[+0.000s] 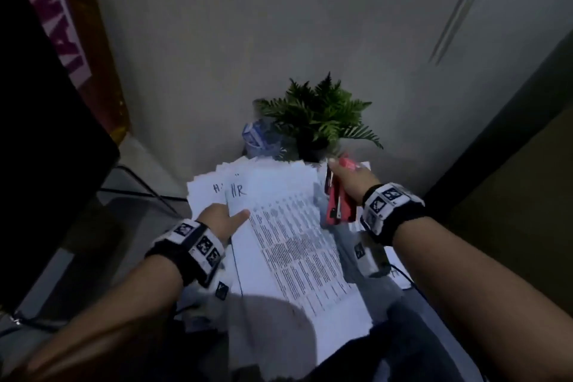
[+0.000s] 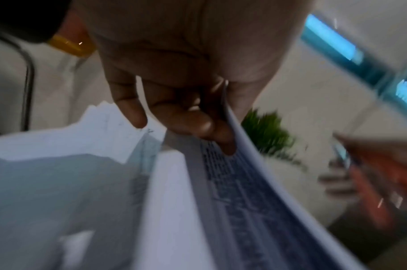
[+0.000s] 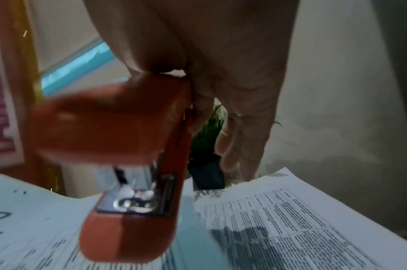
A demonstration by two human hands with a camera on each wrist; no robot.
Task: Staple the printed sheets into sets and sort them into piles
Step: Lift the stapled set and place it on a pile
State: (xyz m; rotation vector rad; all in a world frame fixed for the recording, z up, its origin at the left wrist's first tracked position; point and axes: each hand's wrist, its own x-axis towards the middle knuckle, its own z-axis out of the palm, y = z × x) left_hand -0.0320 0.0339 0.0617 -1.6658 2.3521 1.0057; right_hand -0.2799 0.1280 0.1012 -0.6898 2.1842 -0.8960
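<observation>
A set of printed sheets [image 1: 297,242] marked "HR" in pen lies slanted over a fanned pile of white sheets [image 1: 204,189]. My left hand [image 1: 223,220] pinches the set's left edge, thumb on top and fingers [image 2: 198,126] under the top sheet [image 2: 248,164]. My right hand [image 1: 350,183] grips a red stapler [image 1: 336,201], mouth gaping, just right of the set's top edge. In the right wrist view the stapler [image 3: 133,164] hangs over the printed page [image 3: 279,228] with its metal anvil showing.
A potted fern [image 1: 319,121] and a blue-and-white carton [image 1: 257,136] stand against the grey wall [image 1: 248,40] behind the papers. A black monitor [image 1: 40,133] with a wire stand fills the left. More sheets [image 1: 393,260] lie under my right wrist.
</observation>
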